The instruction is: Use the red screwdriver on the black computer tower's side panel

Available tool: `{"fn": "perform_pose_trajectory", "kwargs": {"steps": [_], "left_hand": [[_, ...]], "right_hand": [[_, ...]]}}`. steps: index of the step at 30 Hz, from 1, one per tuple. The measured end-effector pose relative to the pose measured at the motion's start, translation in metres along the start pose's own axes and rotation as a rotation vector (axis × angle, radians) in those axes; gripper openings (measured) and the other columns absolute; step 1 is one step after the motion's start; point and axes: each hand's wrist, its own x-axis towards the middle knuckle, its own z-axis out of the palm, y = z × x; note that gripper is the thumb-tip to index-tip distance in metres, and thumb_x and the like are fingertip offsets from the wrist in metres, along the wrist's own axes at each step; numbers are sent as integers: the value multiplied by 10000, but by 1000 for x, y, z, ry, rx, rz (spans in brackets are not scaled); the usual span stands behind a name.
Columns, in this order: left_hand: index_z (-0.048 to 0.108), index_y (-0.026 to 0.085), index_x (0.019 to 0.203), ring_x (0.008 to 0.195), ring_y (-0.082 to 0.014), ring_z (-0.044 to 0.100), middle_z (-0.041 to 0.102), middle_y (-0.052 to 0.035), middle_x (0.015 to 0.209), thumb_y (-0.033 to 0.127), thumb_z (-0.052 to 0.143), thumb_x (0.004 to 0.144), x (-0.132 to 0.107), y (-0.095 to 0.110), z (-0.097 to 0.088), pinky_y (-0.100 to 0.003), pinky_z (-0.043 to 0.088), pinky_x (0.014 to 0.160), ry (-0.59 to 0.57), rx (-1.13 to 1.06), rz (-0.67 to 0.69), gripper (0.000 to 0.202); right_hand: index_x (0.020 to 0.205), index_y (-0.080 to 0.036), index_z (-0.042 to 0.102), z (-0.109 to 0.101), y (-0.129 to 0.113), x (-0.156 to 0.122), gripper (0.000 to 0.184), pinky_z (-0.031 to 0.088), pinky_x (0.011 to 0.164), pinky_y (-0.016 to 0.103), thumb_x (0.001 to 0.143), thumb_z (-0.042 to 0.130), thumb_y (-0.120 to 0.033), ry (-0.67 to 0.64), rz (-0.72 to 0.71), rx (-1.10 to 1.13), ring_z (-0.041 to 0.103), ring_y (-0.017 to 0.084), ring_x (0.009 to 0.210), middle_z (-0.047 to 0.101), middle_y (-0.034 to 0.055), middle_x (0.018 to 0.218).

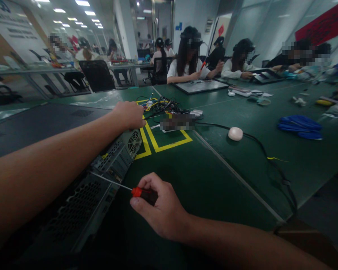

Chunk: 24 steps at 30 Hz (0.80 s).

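Note:
A dark computer case (pixel 53 120) lies on its side at the left, its perforated back panel facing right. My left hand (pixel 129 115) reaches across it, fingers curled over the far corner of the case near the round fan grille. In my right hand (pixel 165 210) is a screwdriver (pixel 136 192) with a red and black handle, wrapped by my closed fingers. Its thin metal shaft points left, and the tip meets the back panel around the slot area. Whether a screw sits under the tip is too small to tell.
On the green table (pixel 214 180), a tangle of cables (pixel 166 107) lies beyond the case near yellow tape squares (pixel 173 145). A pale rounded case (pixel 235 134), a black cable (pixel 256 140) and blue cloth (pixel 300 126) lie rightward. Several people sit across the table.

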Motion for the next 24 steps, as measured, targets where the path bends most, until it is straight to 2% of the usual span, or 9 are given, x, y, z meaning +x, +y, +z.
{"fn": "perform_pose_trajectory", "kwargs": {"steps": [6, 14, 19, 24], "left_hand": [[861, 139, 1688, 1410, -552, 835, 871, -330, 1563, 491, 699, 1098, 1, 0, 1, -635, 673, 1151, -5, 0, -2, 706], [832, 99, 1712, 1438, -540, 829, 848, -344, 1616, 484, 644, 1137, -4, 3, -4, -598, 673, 1155, -25, 25, -10, 717], [872, 156, 1677, 1425, -504, 832, 875, -291, 1581, 524, 661, 1127, -3, 2, -3, -554, 663, 1160, -18, 23, -17, 695], [855, 131, 1698, 1435, -528, 836, 860, -319, 1603, 512, 652, 1136, -1, 1, -2, -586, 673, 1169, -21, 25, -9, 709]], "right_hand": [[1081, -271, 658, 0, 0, 0, 364, 501, 770, 355, 982, 988, -387, 2, -3, 7, 619, 190, 806, 664, -48, 901], [1074, -275, 656, 0, -2, 0, 413, 500, 775, 351, 988, 1017, -458, 1, 23, 15, 618, 190, 817, 664, -48, 908], [1056, -276, 661, 1, -2, 0, 436, 510, 773, 345, 984, 1034, -491, 14, 24, 13, 616, 186, 809, 671, -50, 893], [1062, -268, 686, 1, -1, -1, 436, 514, 763, 331, 991, 1036, -518, 19, 23, 20, 627, 184, 812, 683, -43, 913]]}}
